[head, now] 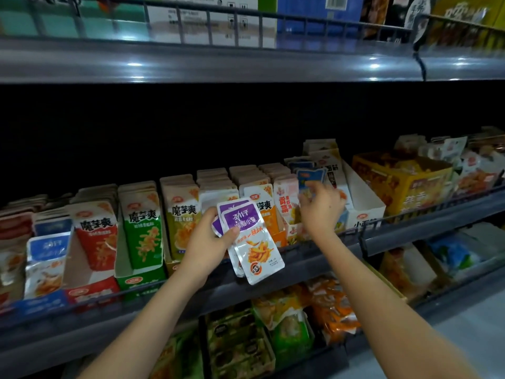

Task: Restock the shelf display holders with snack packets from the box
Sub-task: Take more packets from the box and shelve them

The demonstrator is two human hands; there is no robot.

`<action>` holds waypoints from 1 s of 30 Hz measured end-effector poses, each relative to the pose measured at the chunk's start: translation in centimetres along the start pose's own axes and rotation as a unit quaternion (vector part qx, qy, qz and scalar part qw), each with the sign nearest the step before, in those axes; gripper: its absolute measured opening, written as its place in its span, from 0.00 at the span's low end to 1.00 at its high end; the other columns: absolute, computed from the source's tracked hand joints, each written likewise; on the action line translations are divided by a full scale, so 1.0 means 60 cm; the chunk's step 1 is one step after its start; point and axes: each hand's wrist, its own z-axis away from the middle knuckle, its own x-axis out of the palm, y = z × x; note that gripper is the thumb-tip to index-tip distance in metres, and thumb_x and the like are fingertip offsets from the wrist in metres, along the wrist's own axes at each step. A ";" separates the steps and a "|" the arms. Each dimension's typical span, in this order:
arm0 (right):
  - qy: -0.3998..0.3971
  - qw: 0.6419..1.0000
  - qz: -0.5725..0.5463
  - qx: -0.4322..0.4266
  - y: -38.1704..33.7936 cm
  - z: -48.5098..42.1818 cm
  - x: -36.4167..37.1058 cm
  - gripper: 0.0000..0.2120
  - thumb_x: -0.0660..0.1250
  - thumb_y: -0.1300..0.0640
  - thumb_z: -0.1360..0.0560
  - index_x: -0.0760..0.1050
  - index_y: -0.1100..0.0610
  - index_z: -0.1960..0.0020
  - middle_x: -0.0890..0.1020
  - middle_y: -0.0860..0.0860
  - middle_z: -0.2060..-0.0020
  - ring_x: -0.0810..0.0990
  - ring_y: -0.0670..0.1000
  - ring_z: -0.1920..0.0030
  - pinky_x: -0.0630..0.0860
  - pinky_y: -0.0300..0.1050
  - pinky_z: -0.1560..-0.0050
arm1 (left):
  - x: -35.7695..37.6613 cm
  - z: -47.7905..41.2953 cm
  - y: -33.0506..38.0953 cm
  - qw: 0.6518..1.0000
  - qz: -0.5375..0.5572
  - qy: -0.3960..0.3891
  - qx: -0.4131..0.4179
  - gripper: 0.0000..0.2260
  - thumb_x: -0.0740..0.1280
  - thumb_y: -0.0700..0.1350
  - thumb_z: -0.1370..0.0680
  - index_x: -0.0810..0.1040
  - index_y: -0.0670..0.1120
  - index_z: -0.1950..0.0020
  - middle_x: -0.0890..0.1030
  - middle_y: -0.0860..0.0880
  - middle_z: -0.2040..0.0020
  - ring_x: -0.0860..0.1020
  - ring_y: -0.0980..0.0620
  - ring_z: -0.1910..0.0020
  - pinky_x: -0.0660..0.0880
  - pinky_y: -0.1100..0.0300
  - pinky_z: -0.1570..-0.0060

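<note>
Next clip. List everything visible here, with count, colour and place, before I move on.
purple packets: about three, purple and white, fanned in the left hand
blue packet: one, blue-topped, at the right hand fingertips
red holder: one, middle shelf, left
green holder: one, right of the red holder
yellow packets: one row, right of the green holder
white holder: one, right of the right hand
yellow box: one, middle shelf, far right
cartons: several, white and blue, top shelf
bags: many, green and orange, bottom shelf
left hand: grips the purple packets
right hand: fingers curled at the blue packet, grip unclear
</note>
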 end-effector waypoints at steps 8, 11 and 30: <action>-0.436 0.817 -0.375 0.056 -0.202 0.168 -0.113 0.13 0.65 0.58 0.22 0.73 0.48 0.39 0.82 0.48 0.49 0.82 0.48 0.49 0.80 0.46 0.47 | -0.110 0.077 0.007 1.000 -0.001 0.018 -0.023 0.13 0.70 0.42 0.25 0.70 0.53 0.45 0.81 0.53 0.48 0.80 0.55 0.50 0.77 0.59 0.54; -0.430 0.802 -0.409 0.070 -0.260 0.205 -0.109 0.10 0.65 0.61 0.23 0.77 0.48 0.45 0.83 0.50 0.51 0.83 0.50 0.50 0.80 0.51 0.46 | -0.164 0.113 0.012 0.996 0.013 0.077 -0.050 0.10 0.71 0.42 0.25 0.71 0.51 0.51 0.81 0.53 0.52 0.79 0.57 0.55 0.75 0.64 0.57; -0.450 0.749 -0.486 0.024 -0.696 0.457 -0.002 0.06 0.66 0.61 0.23 0.73 0.53 0.48 0.82 0.51 0.54 0.83 0.50 0.54 0.81 0.49 0.53 | -0.582 0.290 -0.031 0.967 0.046 0.239 -0.074 0.10 0.61 0.41 0.19 0.73 0.54 0.41 0.82 0.51 0.47 0.83 0.53 0.52 0.79 0.56 0.60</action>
